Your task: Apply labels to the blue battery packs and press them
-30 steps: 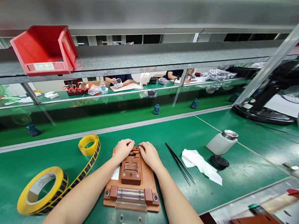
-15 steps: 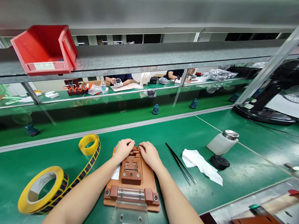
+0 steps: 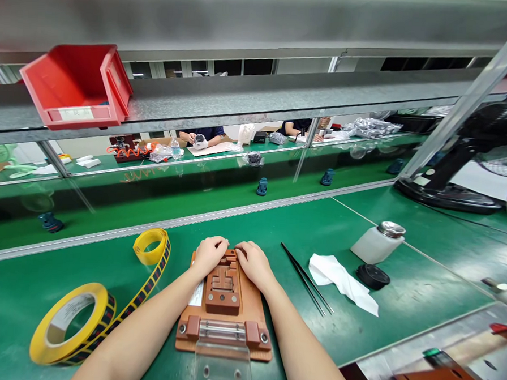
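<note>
A reddish-brown fixture [image 3: 253, 309] lies on the green bench, with a raised nest block [image 3: 222, 302] in its middle and a clear hinged cover [image 3: 222, 367] folded down toward me. My left hand [image 3: 210, 254] is closed over the far left corner of the fixture, its fingertips curled out of sight. Opposite it, my right hand [image 3: 253, 262] bends its fingers in at the far right corner. Whatever the fingers hold, if anything, is hidden. Left of the fixture, a yellow-edged roll of tape carrying dark labels [image 3: 74, 325] trails to a smaller yellow coil [image 3: 152, 247].
Black tweezers [image 3: 307, 279], a white wipe [image 3: 342, 282], a white dispenser bottle [image 3: 378, 242] and a black lid [image 3: 372, 276] lie on the right. Blue parts [image 3: 262, 186] stand on the green conveyor behind. A red bin [image 3: 78, 87] sits on the overhead shelf. Co-workers work opposite.
The blue parts on the conveyor have shifted slightly left. Both my hands and the fixture stay where they were.
</note>
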`<state>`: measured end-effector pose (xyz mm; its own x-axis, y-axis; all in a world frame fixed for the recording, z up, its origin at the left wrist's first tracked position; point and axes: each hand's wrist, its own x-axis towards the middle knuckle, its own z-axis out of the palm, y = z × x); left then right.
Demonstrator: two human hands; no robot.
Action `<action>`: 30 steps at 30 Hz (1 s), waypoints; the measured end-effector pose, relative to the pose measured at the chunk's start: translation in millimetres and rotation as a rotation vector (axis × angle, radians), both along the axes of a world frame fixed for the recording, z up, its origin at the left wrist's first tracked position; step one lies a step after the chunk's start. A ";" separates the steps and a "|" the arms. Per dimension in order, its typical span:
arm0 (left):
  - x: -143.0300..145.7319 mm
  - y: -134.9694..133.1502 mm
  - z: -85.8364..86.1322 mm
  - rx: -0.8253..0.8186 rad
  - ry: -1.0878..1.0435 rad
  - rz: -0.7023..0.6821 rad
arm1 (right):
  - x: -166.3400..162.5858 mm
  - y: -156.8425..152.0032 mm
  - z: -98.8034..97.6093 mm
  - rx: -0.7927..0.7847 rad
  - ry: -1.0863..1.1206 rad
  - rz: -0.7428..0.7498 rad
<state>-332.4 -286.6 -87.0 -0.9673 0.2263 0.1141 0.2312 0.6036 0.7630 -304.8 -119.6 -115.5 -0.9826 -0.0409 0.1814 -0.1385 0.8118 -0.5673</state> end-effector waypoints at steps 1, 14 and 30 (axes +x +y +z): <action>-0.2 -0.1 -0.4 0.000 0.001 -0.002 | 0.1 0.0 0.2 0.000 0.000 0.001; -1.4 -0.5 -3.8 0.002 0.013 -0.007 | 0.8 -0.6 2.8 0.011 -0.016 -0.004; -2.2 -0.5 -5.3 0.005 0.016 -0.005 | 0.0 0.1 1.7 0.002 -0.018 0.001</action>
